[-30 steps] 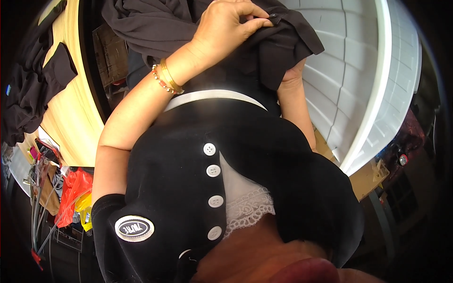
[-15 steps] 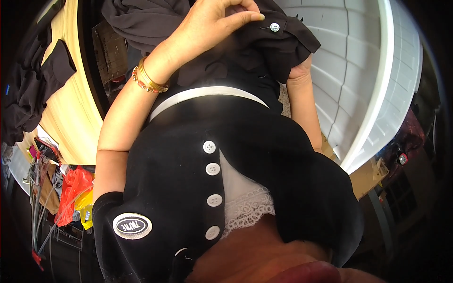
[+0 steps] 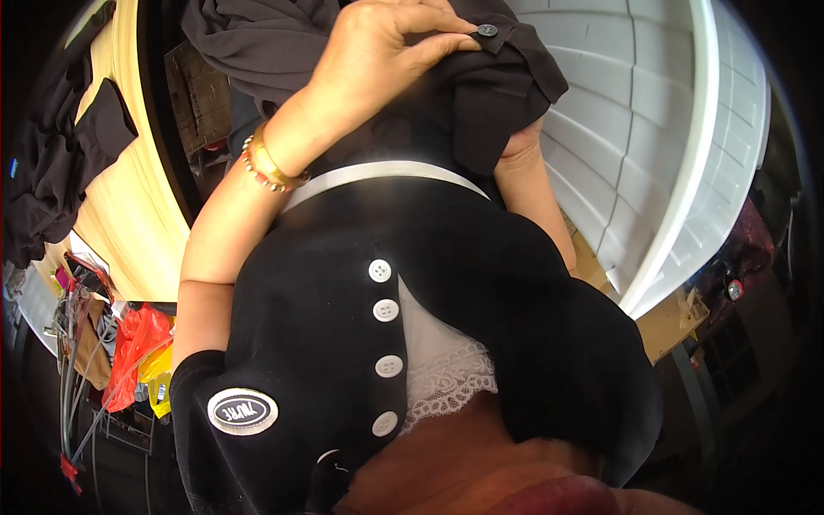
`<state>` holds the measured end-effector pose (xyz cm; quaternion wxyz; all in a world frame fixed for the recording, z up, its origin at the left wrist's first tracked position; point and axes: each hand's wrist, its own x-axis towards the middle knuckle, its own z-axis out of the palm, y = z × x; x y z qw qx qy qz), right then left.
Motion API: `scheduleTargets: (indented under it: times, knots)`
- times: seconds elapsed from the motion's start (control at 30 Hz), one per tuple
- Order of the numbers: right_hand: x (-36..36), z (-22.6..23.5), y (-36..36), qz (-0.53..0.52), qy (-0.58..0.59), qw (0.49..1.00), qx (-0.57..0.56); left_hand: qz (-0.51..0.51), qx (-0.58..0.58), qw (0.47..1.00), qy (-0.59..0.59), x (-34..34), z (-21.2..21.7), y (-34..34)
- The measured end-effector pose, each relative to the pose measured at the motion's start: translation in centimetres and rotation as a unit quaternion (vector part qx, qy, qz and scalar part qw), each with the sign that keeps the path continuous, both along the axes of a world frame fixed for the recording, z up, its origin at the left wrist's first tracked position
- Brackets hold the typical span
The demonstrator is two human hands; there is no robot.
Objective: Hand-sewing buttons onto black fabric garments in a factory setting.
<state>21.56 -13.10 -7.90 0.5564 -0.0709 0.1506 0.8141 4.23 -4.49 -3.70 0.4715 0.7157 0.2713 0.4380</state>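
A dark brown garment (image 3: 257, 51) lies gathered over my lap at the top of the view. Near its folded edge, a small round shiny button (image 3: 487, 30) sits tilted on the cloth. My left hand (image 3: 386, 43), with gold bangles and a beaded bracelet at the wrist, has thumb and forefinger pinched just left of the button. A thin pale thread (image 3: 472, 33) seems to run from those fingertips to it. My right hand (image 3: 522, 142) supports the garment from beneath on the right; the cloth covers its fingers.
At my right stands a large white plastic tub (image 3: 601, 112). On the left, a light wooden tabletop (image 3: 137, 206) carries more dark cloth (image 3: 51, 172). Below it are a red plastic bag (image 3: 137, 352), a yellow bag (image 3: 157, 378) and a wire rack. A cardboard piece (image 3: 674, 322) lies beyond the tub's near edge.
My left fingertips have come closer to the button, which has tipped and shifted up and left. My right hand and the garment edge have moved slightly left.
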Motion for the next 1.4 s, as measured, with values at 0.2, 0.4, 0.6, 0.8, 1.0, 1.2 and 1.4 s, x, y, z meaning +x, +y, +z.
scheduleTargets:
  times: [0.2,0.4,0.6,0.8,1.0,1.2,1.4]
  knots:
    - [-1.5,-0.7,-1.5,0.007,0.076,0.997,0.028,-0.112,-0.117,0.98,0.112,-2.5,1.1,0.4]
    - [-1.1,-2.2,-2.0,0.023,0.026,0.999,-0.016,-0.116,-0.12,0.976,0.141,-2.2,1.0,-0.2]
    - [4.2,-2.9,-2.5,0.008,-0.128,0.991,-0.036,-0.101,-0.064,0.98,0.156,-0.5,0.4,0.0]
    - [8.0,0.4,-2.2,-0.057,-0.685,0.723,-0.073,-0.085,-0.12,0.978,0.147,0.1,1.0,0.4]
    - [4.6,4.0,-1.5,-0.09,-0.885,0.425,0.166,-0.067,-0.113,0.98,0.151,0.3,0.8,0.3]
    - [3.4,3.0,-1.4,-0.047,-0.914,0.347,0.207,-0.108,-0.076,0.975,0.182,0.6,0.6,0.2]
    - [3.0,2.3,-1.0,-0.01,-0.905,0.369,0.212,-0.089,-0.113,0.968,0.208,0.8,-0.5,-0.2]
